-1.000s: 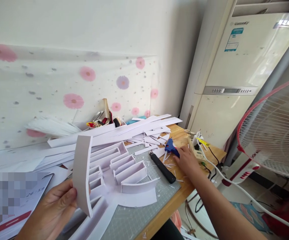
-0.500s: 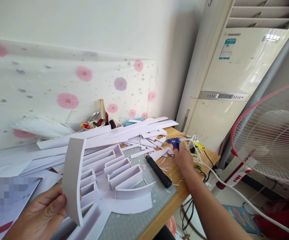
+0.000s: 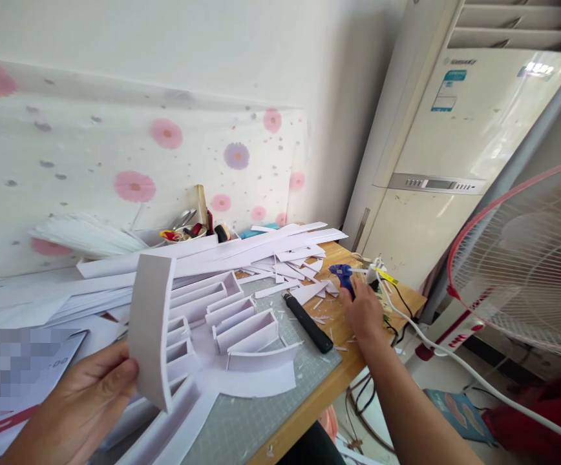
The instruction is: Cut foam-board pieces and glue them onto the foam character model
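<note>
The left hand is pinching a curved strip by one side in front of the white model, seemingly leaving its other edges free, while the right hand is sitting at the glue gun, its grip unclear.

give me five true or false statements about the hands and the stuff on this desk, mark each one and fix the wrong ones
1. The left hand holds a curved white strip of board. True.

2. The blue pistol-shaped glue gun is at the left hand. False: it is at the right hand.

3. The grey gridded cutting mat lies on top of the white partitioned model. False: it lies underneath.

4. The long black rod-shaped tool is in neither hand. True.

5. The round pink-rimmed fan stands at the picture's left. False: it stands at the right.
</note>
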`<state>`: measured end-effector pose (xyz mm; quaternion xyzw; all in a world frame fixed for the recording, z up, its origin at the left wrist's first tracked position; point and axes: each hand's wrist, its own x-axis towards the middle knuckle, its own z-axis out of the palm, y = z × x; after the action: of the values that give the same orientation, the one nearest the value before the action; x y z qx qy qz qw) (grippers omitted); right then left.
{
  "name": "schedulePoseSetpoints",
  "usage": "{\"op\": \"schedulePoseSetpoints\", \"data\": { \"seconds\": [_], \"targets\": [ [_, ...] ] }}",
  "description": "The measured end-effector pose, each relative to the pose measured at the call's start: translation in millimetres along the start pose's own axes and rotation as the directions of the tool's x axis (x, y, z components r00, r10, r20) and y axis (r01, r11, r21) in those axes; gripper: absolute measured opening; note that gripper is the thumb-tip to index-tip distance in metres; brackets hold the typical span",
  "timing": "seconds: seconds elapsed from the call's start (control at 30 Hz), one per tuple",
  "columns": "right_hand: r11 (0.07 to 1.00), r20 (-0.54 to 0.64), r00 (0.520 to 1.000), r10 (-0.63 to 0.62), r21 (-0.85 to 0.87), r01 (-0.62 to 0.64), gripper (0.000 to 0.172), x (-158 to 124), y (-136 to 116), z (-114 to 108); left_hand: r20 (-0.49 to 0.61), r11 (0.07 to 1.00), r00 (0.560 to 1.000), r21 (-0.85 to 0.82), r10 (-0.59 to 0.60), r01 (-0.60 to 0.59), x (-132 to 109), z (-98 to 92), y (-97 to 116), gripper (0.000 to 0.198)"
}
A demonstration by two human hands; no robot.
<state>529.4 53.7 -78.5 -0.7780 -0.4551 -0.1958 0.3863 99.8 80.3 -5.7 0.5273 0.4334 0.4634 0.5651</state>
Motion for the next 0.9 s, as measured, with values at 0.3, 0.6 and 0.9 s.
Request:
{"op": "schedulePoseSetpoints", "data": {
  "seconds": [0.3,0.6,0.9],
  "targets": [
    [0.671,-0.217,0.95,-0.224,0.673,0.312,0.031,-37.9,-69.2,-65.3,0.338,0.54,0.836,0.646,0.432,-0.54,-4.2,23.8,25.2,0.028],
    [0.419,-0.094,0.801,-0.592,0.812,0.405,0.043,-23.4,-110.6,-103.6,0.74,0.186,0.624,0.596,0.251,-0.781,6.1,53.3,54.4,0.019],
    [0.439,0.069,0.736,-0.674,0.838,0.323,0.028,-43.8,-84.6,-84.1,0.757,0.218,0.592,0.551,0.275,-0.806,15.0,60.9,27.6,0.014]
  ]
}}
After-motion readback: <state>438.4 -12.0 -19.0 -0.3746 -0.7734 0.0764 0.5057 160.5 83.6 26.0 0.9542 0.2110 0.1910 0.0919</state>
